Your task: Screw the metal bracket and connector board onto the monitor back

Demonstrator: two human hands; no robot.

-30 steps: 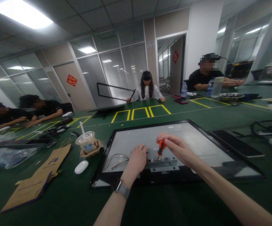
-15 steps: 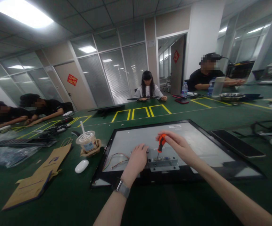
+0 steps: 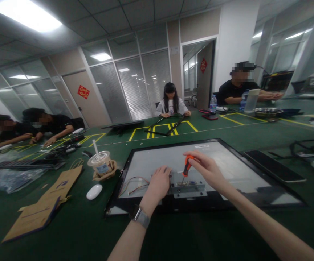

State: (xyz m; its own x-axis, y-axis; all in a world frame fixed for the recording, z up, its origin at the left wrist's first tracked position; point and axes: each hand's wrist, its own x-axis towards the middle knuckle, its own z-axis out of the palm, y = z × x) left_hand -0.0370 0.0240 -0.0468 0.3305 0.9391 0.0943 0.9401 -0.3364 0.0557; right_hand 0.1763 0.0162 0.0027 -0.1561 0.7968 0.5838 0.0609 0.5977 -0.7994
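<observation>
A flat monitor panel (image 3: 227, 159) lies back-up on the green table, with a small metal bracket (image 3: 189, 188) near its front edge and thin coloured wires (image 3: 135, 185) at its left. My right hand (image 3: 207, 168) pinches a small orange-handled screwdriver (image 3: 186, 167), tip down on the bracket. My left hand (image 3: 158, 185), a watch on its wrist, rests curled on the panel just left of the bracket, pressing it down; nothing shows in its fingers.
A lidded drink cup with a straw (image 3: 101, 165), a white mouse (image 3: 94, 192) and torn cardboard (image 3: 42, 206) lie to the left. A dark phone-like slab (image 3: 273, 165) lies right of the panel. Other people sit around the table; the one opposite handles a black frame (image 3: 170, 127).
My right hand has turned the screwdriver slightly and shifted a little right. The person opposite lowered a black frame from upright down onto the table.
</observation>
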